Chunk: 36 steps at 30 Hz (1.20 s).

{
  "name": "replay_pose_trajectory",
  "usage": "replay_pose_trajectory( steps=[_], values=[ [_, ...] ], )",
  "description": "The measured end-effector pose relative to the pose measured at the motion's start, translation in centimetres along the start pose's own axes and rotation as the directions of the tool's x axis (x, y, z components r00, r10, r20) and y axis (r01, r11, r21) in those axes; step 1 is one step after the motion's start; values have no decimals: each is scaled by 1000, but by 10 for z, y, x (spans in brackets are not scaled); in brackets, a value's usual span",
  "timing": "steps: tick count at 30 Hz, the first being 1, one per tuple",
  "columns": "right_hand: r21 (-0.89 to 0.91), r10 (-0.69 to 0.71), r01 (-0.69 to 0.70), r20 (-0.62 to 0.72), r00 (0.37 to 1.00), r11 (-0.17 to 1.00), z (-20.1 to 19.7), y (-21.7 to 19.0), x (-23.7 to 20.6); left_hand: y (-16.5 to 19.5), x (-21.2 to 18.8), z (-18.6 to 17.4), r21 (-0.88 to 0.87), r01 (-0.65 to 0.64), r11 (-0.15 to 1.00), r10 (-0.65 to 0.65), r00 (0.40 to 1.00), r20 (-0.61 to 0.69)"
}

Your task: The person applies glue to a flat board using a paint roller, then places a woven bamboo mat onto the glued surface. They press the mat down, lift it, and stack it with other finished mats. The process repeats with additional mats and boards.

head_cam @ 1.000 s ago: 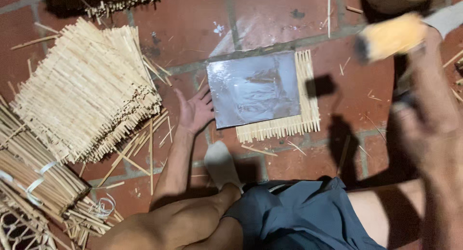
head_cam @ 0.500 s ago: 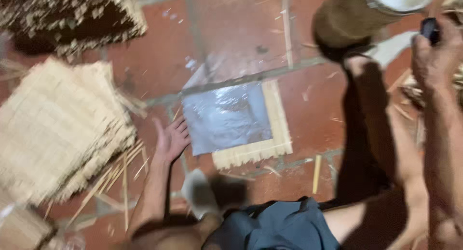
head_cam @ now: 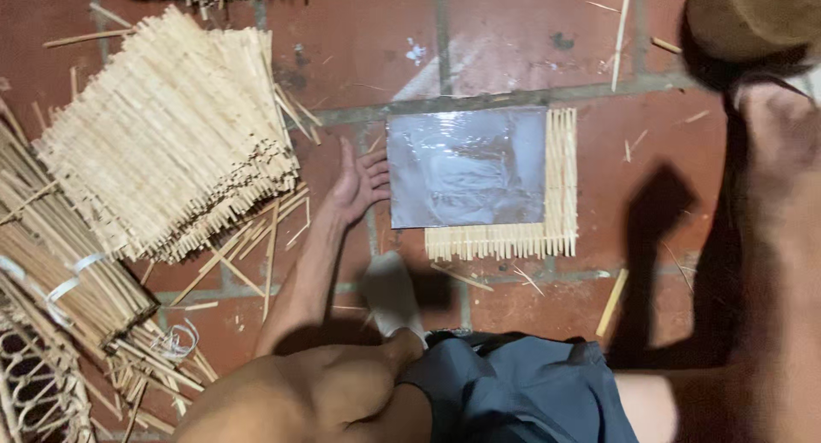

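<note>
Down on the red tiled floor (head_cam: 505,32), the left hand (head_cam: 357,185) is laid flat, palm down, fingers spread and closing on nothing. Its fingertips are set against the near edge of a grey metal plate (head_cam: 466,168), seemingly so that the plate is kept from sliding. Just beyond the fingers, the plate is rested on a small mat of bamboo slats (head_cam: 560,182), whose slat ends are left showing along two of the plate's sides; the plate appears to be used as a weight or a straight guide over the slats. Behind the hand, on the thumb side, a tall stack of finished slat mats (head_cam: 171,135) is piled, with loose sticks (head_cam: 256,246) scattered between stack and wrist. Further back, tied bundles of strips (head_cam: 60,263) are kept within reach.

The right hand (head_cam: 774,139) is raised well apart from the plate, blurred and partly cut off; whether it is clenched or loose cannot be told. Above it a brown rounded object (head_cam: 753,15) is seen, too blurred to identify.
</note>
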State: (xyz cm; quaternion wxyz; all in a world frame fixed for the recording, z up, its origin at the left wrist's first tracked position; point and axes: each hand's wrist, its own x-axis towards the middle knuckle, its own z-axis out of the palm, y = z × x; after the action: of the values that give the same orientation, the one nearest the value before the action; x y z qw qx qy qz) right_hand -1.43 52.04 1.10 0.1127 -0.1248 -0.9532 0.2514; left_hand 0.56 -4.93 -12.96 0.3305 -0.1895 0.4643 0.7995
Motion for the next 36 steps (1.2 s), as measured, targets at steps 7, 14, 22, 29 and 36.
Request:
replay_pose_trajectory(
  steps=[7,14,22,29,36],
  values=[
    [160,213,-378,604,768,912,156,-72,-54,16,1,10,356,84,931,-40,991,-131],
    [144,431,-702,698,572,698,123,-103,-51,37,-17,36,527,86,845,67,962,-265],
    [393,202,-464,549,811,794,23,-113,-39,100,-90,92,764,-116,635,324,937,-127],
    [636,9,-337,461,888,694,-5,-110,-69,38,-98,107,760,13,650,387,855,-345],
    [459,175,-455,531,829,764,50,-70,-150,-88,-95,90,988,-153,-35,759,638,126]
  ],
)
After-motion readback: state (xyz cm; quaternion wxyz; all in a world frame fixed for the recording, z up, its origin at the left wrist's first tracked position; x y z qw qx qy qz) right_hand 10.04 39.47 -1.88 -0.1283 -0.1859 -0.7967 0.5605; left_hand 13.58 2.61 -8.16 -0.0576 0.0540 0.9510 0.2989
